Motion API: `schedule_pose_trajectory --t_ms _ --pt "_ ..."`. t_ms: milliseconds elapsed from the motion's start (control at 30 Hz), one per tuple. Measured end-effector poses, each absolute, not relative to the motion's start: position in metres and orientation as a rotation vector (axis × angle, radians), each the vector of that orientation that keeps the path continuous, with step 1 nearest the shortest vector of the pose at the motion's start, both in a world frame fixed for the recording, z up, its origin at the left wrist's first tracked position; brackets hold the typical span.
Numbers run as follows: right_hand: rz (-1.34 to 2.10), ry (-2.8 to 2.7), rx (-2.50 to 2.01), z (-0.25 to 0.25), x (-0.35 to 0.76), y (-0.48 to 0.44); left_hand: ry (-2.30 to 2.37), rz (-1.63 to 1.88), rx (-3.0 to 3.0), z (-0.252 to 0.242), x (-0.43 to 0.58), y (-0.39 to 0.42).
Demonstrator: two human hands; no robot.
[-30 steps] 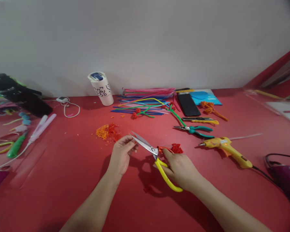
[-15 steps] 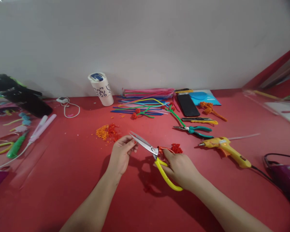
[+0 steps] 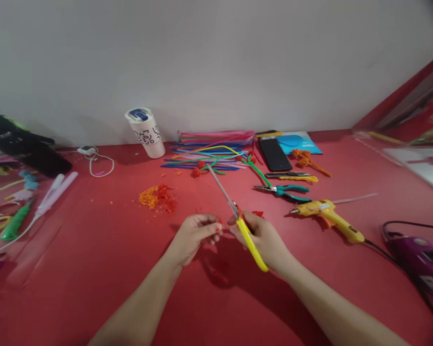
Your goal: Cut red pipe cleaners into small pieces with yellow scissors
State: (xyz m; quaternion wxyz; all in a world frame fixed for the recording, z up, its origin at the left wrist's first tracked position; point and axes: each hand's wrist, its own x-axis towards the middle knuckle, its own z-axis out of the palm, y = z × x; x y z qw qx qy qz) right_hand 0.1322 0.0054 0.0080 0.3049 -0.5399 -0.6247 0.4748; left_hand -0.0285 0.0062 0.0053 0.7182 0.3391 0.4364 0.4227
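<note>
In my right hand point(image 3: 261, 235) is a pair of scissors point(image 3: 250, 245) with a yellow and a red handle. Its blades look closed and point up and away, over the table. My left hand point(image 3: 197, 235) is closed in a pinch just left of the scissors, near my right fingertips. Whatever is pinched there is too small to make out. Behind my right hand a bunch of red fuzzy pieces point(image 3: 259, 214) shows in part. Orange and red fuzzy clippings point(image 3: 159, 197) lie in a pile beyond my left hand.
Pipe cleaners point(image 3: 209, 149) lie along the wall beside a white tumbler point(image 3: 147, 134). To the right are pliers point(image 3: 283, 191), a phone point(image 3: 275, 154), a utility knife point(image 3: 292, 177), an orange fuzzy flower point(image 3: 305, 158) and a yellow glue gun point(image 3: 328, 216). A pink straightener-like tool point(image 3: 56, 194) lies left.
The scissors have swung from pointing at my left fingertips to pointing up and away. My left hand has moved right and nearer me, close to my right fingers. The view has shifted slightly.
</note>
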Motion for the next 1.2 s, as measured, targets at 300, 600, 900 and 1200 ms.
schedule_pose_trajectory --t_ms 300,600,900,1200 --pt "1.644 -1.386 -1.263 0.015 0.136 0.002 0.916 0.751 0.827 0.002 -0.02 0.0" --pt "1.4 -1.388 -1.397 0.016 0.126 0.001 1.244 0.987 1.347 0.005 -0.012 -0.002" --pt "1.216 -1.642 -1.438 0.015 0.134 0.003 1.247 1.085 1.041 0.004 -0.016 0.001" --pt "0.509 -2.425 -1.645 0.01 0.144 0.002 1.106 1.374 0.618 0.005 -0.034 0.015"
